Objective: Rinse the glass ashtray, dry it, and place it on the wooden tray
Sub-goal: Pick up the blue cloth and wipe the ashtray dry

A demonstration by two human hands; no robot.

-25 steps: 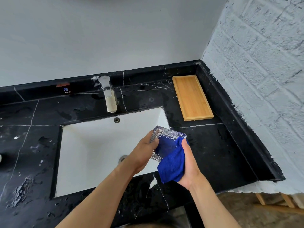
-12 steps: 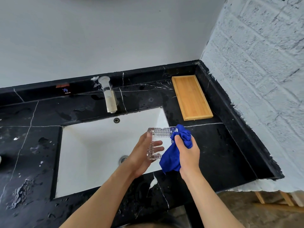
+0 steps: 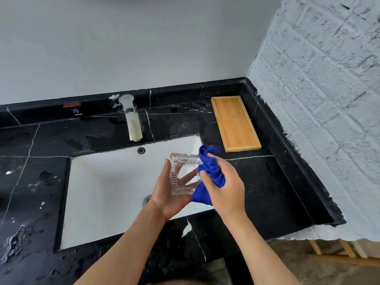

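Cradling the glass ashtray in the left hand, palm up, fingers spread beneath it and showing through the glass, thumb along its left edge. Bunching a blue cloth in the right hand, fist closed on it, pressed against the ashtray's right side. White sink under both hands. Wooden tray lying bare beyond the right hand, apart from it.

Head camera looks steeply down, close over the sink
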